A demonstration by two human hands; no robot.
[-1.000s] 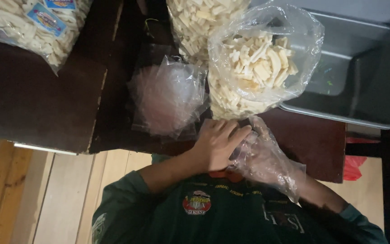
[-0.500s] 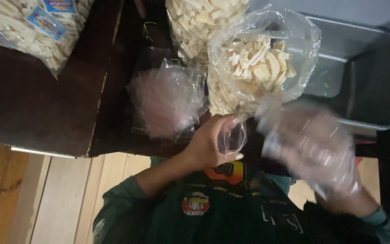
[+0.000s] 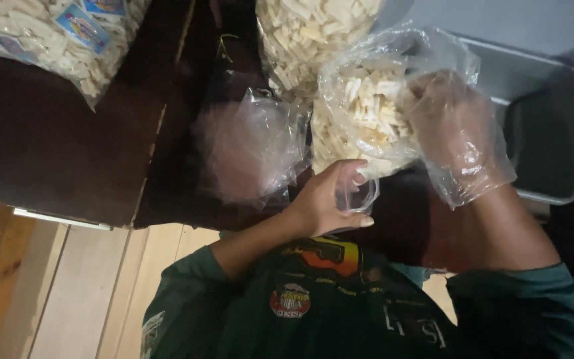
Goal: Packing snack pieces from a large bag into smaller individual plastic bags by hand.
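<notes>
My left hand (image 3: 320, 199), bare, pinches a small clear plastic bag (image 3: 358, 193) by its mouth, just above my chest. My right hand (image 3: 456, 133) wears a loose clear plastic glove. It is pushed into the mouth of a large open plastic bag of pale snack sticks (image 3: 360, 119), with the fingers curled down into the sticks. The small bag hangs just below and in front of the large one and looks empty.
A pile of empty clear bags (image 3: 250, 146) lies left of the large bag on the dark brown table (image 3: 54, 153). A labelled sealed pack of sticks (image 3: 48, 33) sits at the top left and another full bag (image 3: 313, 26) at the top. A grey metal tray (image 3: 553, 133) stands at the right. Below is wooden floor (image 3: 88, 286).
My hands were together at my chest. My gloved right hand has since swung up and into the large bag of sticks, while my left hand stays holding the small bag.
</notes>
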